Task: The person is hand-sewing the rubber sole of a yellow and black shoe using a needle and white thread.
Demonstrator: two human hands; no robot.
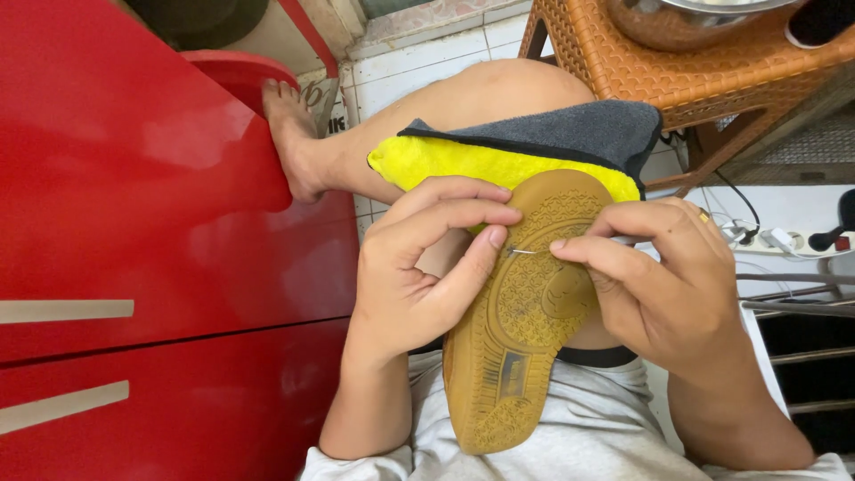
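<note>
A shoe with a tan rubber sole lies sole-up on my lap, its toe toward my knee. My left hand curls around the sole's left edge, thumb and forefinger pinched at the rim. My right hand holds a thin metal needle between thumb and forefinger, its tip at the sole's edge by my left thumb. A yellow and grey cloth lies over my thigh under the shoe's toe.
A red cabinet fills the left side, my bare foot resting against it. An orange woven plastic stool with a metal bowl stands at the upper right. A power strip with cables lies on the right.
</note>
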